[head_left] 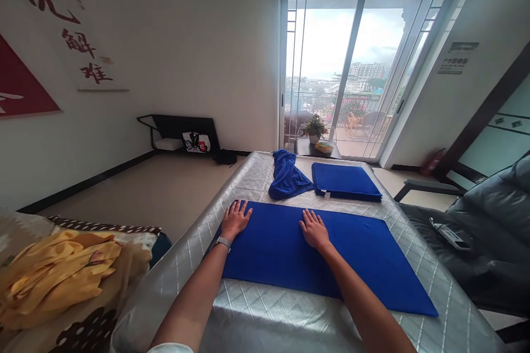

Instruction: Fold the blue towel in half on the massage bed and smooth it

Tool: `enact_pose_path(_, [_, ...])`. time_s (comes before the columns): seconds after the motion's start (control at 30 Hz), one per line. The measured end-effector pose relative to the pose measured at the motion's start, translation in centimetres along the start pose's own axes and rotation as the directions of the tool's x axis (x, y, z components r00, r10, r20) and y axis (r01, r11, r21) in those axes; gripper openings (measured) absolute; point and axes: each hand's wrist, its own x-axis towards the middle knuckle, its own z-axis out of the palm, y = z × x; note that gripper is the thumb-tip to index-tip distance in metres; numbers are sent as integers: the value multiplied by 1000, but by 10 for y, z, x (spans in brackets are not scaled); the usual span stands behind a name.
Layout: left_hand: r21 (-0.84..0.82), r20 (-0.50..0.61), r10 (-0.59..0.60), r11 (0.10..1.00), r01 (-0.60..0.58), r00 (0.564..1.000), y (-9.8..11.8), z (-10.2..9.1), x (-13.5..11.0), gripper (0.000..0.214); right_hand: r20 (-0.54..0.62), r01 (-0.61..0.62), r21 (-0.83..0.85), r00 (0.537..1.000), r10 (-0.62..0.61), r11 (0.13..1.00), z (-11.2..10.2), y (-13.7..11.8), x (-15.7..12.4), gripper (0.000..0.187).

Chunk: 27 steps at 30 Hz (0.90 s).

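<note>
A blue cloth (pixel 281 248) lies spread flat across the silver quilted table cover (pixel 256 300). My left hand (pixel 237 218) rests on the cloth near its far left corner, fingers stretched out. Palm down on the middle of the far half lies my right hand (pixel 313 228), its fingers slightly apart. Neither hand grips anything. Beyond the flat cloth, a crumpled blue cloth (pixel 287 176) sits in a loose heap. Beside it on the right is a neat stack of folded blue cloths (pixel 348 181), with a small white label at its front edge.
At the left, yellow cloth (pixel 66 265) is heaped on patterned bedding. A dark padded armchair (pixel 488 231) with a power strip (pixel 451 236) on it stands to the right. Past the table's far end, a small stand (pixel 304 148) holds a potted plant (pixel 315 128) before glass doors.
</note>
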Motion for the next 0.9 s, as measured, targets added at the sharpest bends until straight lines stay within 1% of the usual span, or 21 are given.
enact_pose_path(0.07, [-1,7,2,1000,-2,1000,0,-1,0,67,11,-19,-13,1000,19,1000,2,13,-2,64])
enact_pose_path(0.17, [17,9,5,1000,-5,1000,-1,0,1,67,3,-74,-59,997,75,995,-1,52,-11,62])
enact_pose_path(0.23, [28,7,0,1000,0,1000,-2,2,2,66,-11,-140,-102,990,140,985,-5,88,-20,61])
enact_pose_path(0.3, [37,3,-7,999,7,1000,-2,3,3,66,-24,-216,-143,976,215,966,-10,131,-30,61])
enact_pose_path(0.4, [42,4,-14,999,14,1000,0,3,1,66,-54,-338,-169,941,334,926,-17,196,-47,64])
enact_pose_path(0.47, [45,17,-23,999,22,1000,0,1,0,67,-85,-398,-161,917,389,903,-19,229,-55,66])
enact_pose_path(0.5, [47,30,-27,999,26,999,0,-1,1,67,-99,-415,-155,909,404,896,-19,240,-58,67])
enact_pose_path(0.57, [59,75,-28,998,23,997,-1,-6,3,68,-120,-432,-146,901,417,890,-18,252,-60,69])
enact_pose_path(0.63, [83,116,-25,996,15,993,2,-12,7,72,-133,-440,-141,896,423,887,-16,253,-60,70])
enact_pose_path(0.67, [100,113,-42,995,31,993,7,-15,8,75,-139,-442,-138,895,425,886,-16,252,-60,70])
enact_pose_path(0.73, [117,44,-98,989,92,994,27,-19,9,80,-147,-440,-126,895,422,889,-15,247,-59,69])
enact_pose_path(0.77, [108,-1,-102,989,102,995,43,-20,8,81,-148,-438,-120,895,421,891,-16,246,-59,69])
enact_pose_path(0.8, [89,-35,-71,993,74,997,62,-19,5,80,-148,-438,-115,895,421,891,-16,245,-60,69])
enact_pose_path(0.83, [64,-48,6,998,-3,999,85,-17,0,77,-146,-440,-111,894,424,891,-16,244,-60,69])
enact_pose_path(0.87, [33,-40,122,992,-121,992,109,-15,-5,75,-144,-442,-110,893,426,890,-17,244,-60,69])
enact_pose_path(0.9, [-4,-15,252,968,-252,968,134,-11,-12,73,-145,-444,-108,892,428,890,-17,244,-61,68])
